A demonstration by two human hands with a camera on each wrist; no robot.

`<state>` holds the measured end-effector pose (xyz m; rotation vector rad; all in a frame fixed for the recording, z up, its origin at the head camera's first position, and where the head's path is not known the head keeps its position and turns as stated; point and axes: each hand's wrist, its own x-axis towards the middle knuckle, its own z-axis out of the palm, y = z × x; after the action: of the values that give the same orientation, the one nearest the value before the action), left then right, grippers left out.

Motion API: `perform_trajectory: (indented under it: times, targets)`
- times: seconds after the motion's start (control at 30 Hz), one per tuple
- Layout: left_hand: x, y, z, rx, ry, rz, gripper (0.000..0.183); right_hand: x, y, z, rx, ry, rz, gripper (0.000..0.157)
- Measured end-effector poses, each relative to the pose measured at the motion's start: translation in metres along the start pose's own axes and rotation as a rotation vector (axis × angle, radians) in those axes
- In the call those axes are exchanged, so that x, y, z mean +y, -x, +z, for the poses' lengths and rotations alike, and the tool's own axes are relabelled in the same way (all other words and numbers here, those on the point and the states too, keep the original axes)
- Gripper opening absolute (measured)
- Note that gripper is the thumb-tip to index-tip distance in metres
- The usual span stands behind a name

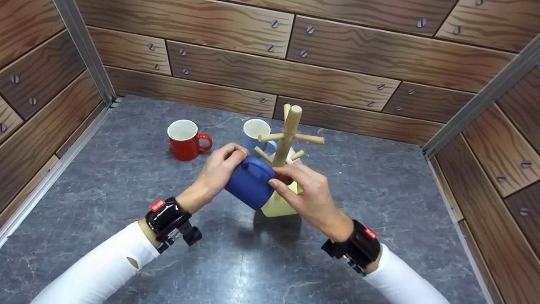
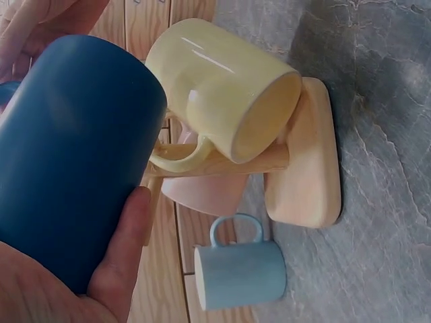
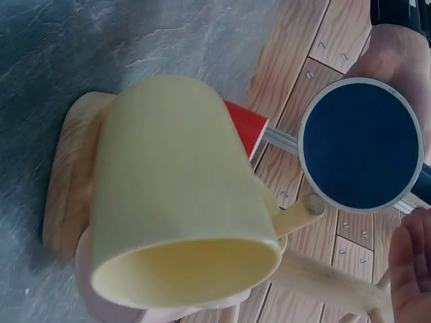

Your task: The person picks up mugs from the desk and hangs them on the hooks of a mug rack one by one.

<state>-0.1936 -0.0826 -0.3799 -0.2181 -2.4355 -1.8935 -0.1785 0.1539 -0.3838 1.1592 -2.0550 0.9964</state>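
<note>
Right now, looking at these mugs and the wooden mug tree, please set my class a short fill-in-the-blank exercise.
1. Both hands hold the ____ mug.
2. The mug already hanging on the mug tree is ____.
3. The red mug stands on the table with its opening facing ____.

Missing words: dark blue; yellow; up.

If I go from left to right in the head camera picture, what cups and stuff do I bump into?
Red mug → left hand → dark blue mug → wooden mug tree → right hand. The light blue mug and yellow mug overlap these, so they are left out.
</note>
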Motion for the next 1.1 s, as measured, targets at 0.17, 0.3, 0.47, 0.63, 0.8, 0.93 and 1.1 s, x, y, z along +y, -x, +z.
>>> perform_trajectory:
  times: [0.17,0.3,0.47,0.63,0.8,0.93,1.1]
  targets:
    - [0.002,-0.004,-0.007,-0.053,0.006,-0.035,0.033,-0.003,-0.006,0.002,-0.017,-0.009,0.033,0.018]
    - [0.010,-0.008,-0.014,-0.101,0.020,-0.060,0.042,-0.005,-0.013,0.003,0.002,-0.034,0.063,0.016]
    - [0.020,-0.015,-0.024,-0.161,0.055,-0.106,0.052,-0.005,-0.023,0.002,0.038,-0.075,0.113,0.014]
    - [0.022,-0.019,-0.031,-0.191,0.041,-0.097,0.049,-0.002,-0.031,0.003,0.079,-0.051,0.168,0.012]
    - [0.023,-0.024,-0.030,-0.170,0.036,-0.082,0.048,0.002,-0.034,0.003,0.098,-0.057,0.214,0.013]
    - [0.022,-0.027,-0.027,-0.121,0.042,-0.100,0.051,0.005,-0.036,0.002,0.102,-0.059,0.235,0.013]
    - [0.020,-0.031,-0.024,-0.064,0.014,-0.105,0.061,0.008,-0.036,0.001,0.108,-0.048,0.259,0.014]
